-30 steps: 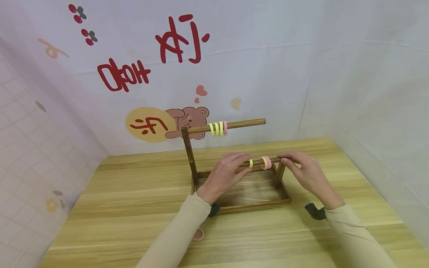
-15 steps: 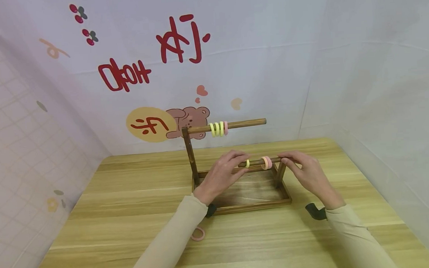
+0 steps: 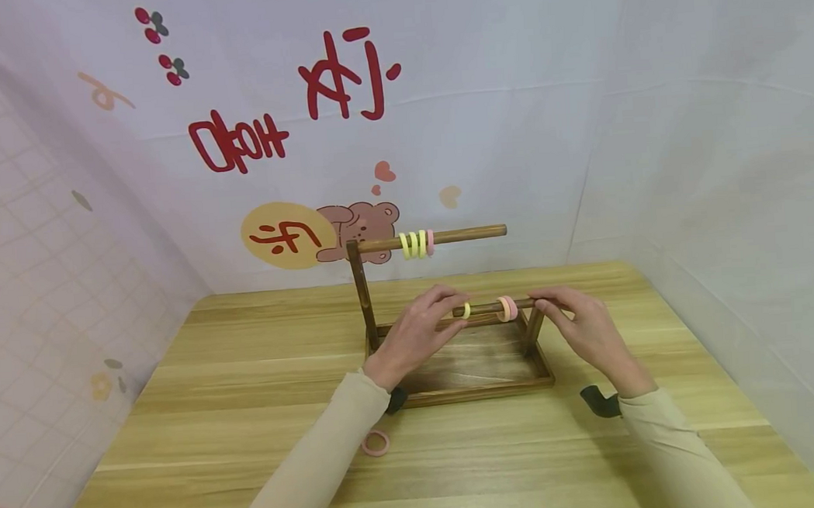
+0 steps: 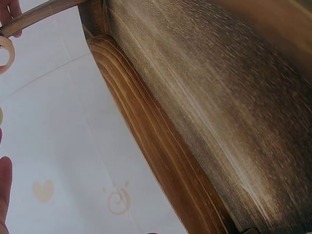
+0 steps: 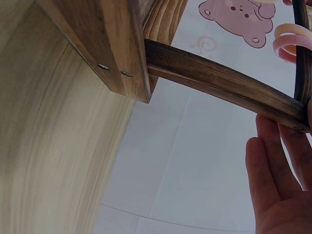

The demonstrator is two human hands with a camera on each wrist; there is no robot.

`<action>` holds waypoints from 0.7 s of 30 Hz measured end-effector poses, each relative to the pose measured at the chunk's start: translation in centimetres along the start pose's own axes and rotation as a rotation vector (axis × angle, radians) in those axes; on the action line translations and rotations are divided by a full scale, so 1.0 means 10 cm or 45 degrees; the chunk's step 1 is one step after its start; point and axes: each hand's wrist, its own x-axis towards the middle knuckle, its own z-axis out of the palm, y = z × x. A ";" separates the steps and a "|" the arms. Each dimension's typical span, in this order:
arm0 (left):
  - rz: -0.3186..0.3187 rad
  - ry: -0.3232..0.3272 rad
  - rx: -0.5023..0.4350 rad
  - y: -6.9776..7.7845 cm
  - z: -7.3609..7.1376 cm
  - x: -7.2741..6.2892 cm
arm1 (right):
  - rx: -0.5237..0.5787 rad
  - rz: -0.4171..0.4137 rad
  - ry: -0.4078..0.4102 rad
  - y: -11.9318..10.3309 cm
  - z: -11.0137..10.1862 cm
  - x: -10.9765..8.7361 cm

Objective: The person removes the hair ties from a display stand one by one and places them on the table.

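A dark wooden stand [image 3: 485, 394] has two rods at different heights. My left hand [image 3: 418, 327] pinches a yellow ring [image 3: 466, 310] at the left, free end of the lower rod [image 3: 486, 309]. Farther right on that rod hang a peach ring [image 5: 282, 30] and a pink ring [image 5: 287, 43], close together. My right hand [image 3: 579, 321] grips the rod's right end, where it meets the short post [image 5: 224, 80]. In the left wrist view only a few fingertips [image 4: 5, 180] and a sliver of the yellow ring show at the left edge.
Several yellow rings [image 3: 413, 245] and a pink ring [image 3: 430, 242] hang on the upper rod [image 3: 472, 234]. Another pink ring [image 3: 376, 443] lies on the wooden table [image 3: 214, 421], in front of the stand. A printed cloth backdrop [image 3: 497, 124] stands behind.
My left hand has drawn the yellow ring leftward along the lower rod to its free end. The right hand keeps its grip, and the other rings stay in place.
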 end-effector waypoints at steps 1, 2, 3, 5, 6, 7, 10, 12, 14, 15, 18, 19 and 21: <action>0.002 0.003 0.000 0.00 0.00 0.00 | -0.001 0.001 -0.001 0.00 0.00 0.00; 0.004 0.006 0.002 0.00 -0.01 0.00 | -0.001 0.003 -0.002 0.00 0.00 0.00; 0.006 0.011 0.006 0.00 -0.01 -0.01 | -0.001 0.004 -0.002 0.00 0.00 0.00; 0.011 0.021 0.013 0.00 -0.02 -0.01 | 0.000 0.004 -0.001 0.00 0.00 0.00; 0.012 0.026 0.017 -0.01 -0.03 -0.02 | -0.001 0.004 -0.002 0.00 0.00 0.00; 0.012 0.031 0.022 -0.01 -0.03 -0.02 | -0.001 0.004 -0.003 0.00 0.00 0.00; 0.005 0.038 0.026 -0.02 -0.04 -0.03 | -0.001 0.004 -0.006 -0.01 -0.01 0.00; -0.001 0.042 0.023 -0.02 -0.05 -0.04 | -0.004 0.002 -0.007 -0.01 -0.01 0.00; -0.005 0.044 0.018 -0.02 -0.07 -0.05 | -0.007 0.003 -0.006 -0.01 -0.01 0.00; -0.006 0.046 0.011 -0.02 -0.07 -0.06 | -0.008 0.004 -0.006 -0.01 -0.01 0.00; -0.002 0.051 0.009 -0.01 -0.10 -0.07 | -0.007 0.004 -0.005 -0.01 -0.01 0.00; -0.001 0.053 0.009 -0.01 -0.11 -0.07 | -0.006 0.004 -0.006 -0.01 -0.01 0.00; 0.000 0.050 0.017 0.00 -0.13 -0.08 | -0.003 0.004 -0.006 -0.01 -0.01 -0.01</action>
